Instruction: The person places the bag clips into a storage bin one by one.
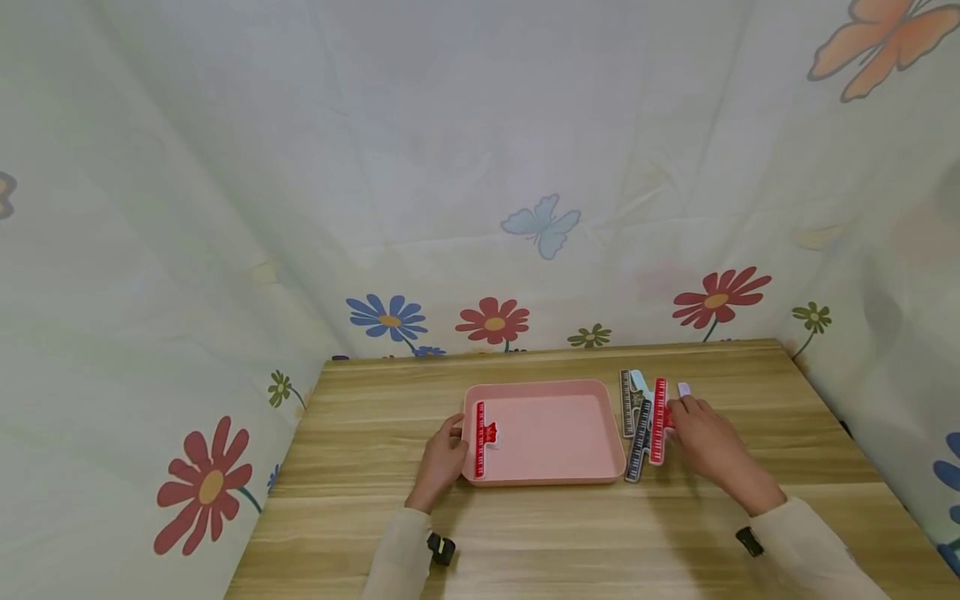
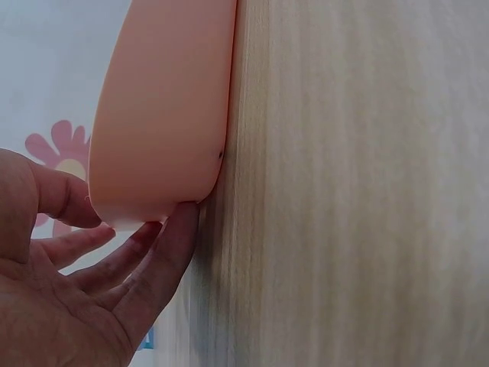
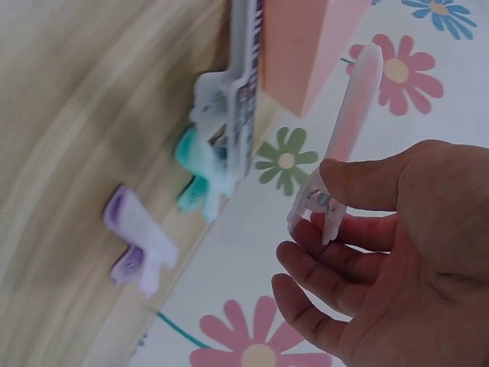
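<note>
A red clip with a piano-key pattern (image 1: 480, 442) lies along the left inner side of the pink tray (image 1: 555, 437). At that left end, my left hand (image 1: 441, 460) holds the tray, its fingertips on the outer wall and rim. My right hand (image 1: 708, 439) pinches another red clip (image 1: 659, 423) by its handle, right of the tray. The right wrist view shows this clip edge-on, with thumb and fingers on its spring end. Just left of it are two black piano-key clips (image 1: 638, 442), one partly overlapped.
A light-blue clip (image 1: 639, 381) lies behind the black clips, and a purple clip (image 1: 683, 389) just beyond my right hand; both show on the table in the right wrist view. Flower-printed cloth (image 1: 420, 250) walls the wooden table (image 1: 555, 533) at the back and sides.
</note>
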Demonstrator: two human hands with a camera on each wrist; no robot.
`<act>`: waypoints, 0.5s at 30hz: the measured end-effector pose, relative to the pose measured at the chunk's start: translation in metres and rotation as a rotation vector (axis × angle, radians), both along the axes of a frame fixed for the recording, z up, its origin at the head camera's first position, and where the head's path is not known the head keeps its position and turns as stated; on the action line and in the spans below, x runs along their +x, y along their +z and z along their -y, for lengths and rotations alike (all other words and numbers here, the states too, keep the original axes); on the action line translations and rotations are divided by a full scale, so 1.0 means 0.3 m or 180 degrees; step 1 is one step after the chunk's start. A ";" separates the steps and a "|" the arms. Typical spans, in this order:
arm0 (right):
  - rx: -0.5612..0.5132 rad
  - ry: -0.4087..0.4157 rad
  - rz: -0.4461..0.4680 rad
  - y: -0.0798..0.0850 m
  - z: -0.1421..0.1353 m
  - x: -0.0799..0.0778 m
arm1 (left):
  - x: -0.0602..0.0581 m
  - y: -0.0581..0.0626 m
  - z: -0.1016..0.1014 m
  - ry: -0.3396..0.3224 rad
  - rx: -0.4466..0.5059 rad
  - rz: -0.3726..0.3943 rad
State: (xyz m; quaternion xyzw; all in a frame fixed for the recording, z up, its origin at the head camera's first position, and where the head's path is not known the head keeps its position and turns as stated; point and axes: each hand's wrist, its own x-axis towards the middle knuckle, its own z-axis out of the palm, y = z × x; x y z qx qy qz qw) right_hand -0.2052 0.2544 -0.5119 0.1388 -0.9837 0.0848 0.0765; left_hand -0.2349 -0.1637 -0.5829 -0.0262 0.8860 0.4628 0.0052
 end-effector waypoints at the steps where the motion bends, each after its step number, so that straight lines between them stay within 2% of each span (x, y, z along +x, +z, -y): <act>1: -0.0013 0.0015 -0.0016 0.007 0.005 0.001 | 0.000 0.000 0.000 0.0002 0.0002 0.0000; 6: -0.0034 0.0044 -0.0041 0.030 0.034 0.003 | 0.002 0.001 -0.004 0.0023 0.0033 0.0032; 15: -0.0093 0.0151 -0.0102 0.063 0.086 0.001 | -0.001 -0.008 0.002 -0.0018 0.0022 -0.0108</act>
